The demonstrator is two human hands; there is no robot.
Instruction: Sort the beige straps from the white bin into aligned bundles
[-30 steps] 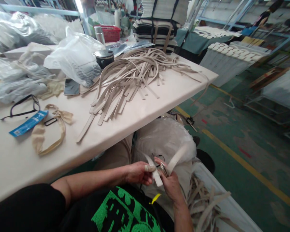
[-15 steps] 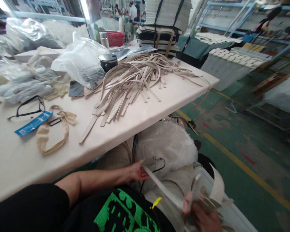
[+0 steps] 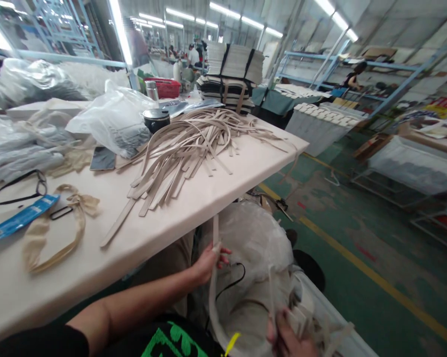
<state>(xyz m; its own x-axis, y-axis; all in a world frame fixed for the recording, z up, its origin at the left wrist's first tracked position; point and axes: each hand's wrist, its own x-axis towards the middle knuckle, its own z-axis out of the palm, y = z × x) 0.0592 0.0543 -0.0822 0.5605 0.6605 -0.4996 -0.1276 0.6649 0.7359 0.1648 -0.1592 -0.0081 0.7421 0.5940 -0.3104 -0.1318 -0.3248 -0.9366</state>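
My left hand (image 3: 212,260) is closed on a pale beige strip (image 3: 213,292) in front of the table edge. The strip's upper end sticks up above the hand and the rest curves down over my lap. Low on the right, my right hand (image 3: 288,334), somewhat blurred, is closed on several beige strips. One of them stands up from the fingers, and others fan out to the right. A large pile of similar strips (image 3: 186,153) lies on the table (image 3: 245,186).
A clear plastic bag (image 3: 253,233) bulges below the table edge. On the table are a black lidded cup (image 3: 156,120), a phone (image 3: 102,158), glasses (image 3: 20,186), a blue packet (image 3: 22,217) and a beige fabric loop (image 3: 80,230). People are in the background.
My left hand has risen slightly, and its strip, stretched toward my right hand before, now hangs in a curve with one end upright. My right hand has shifted left and down. The view has tilted up.
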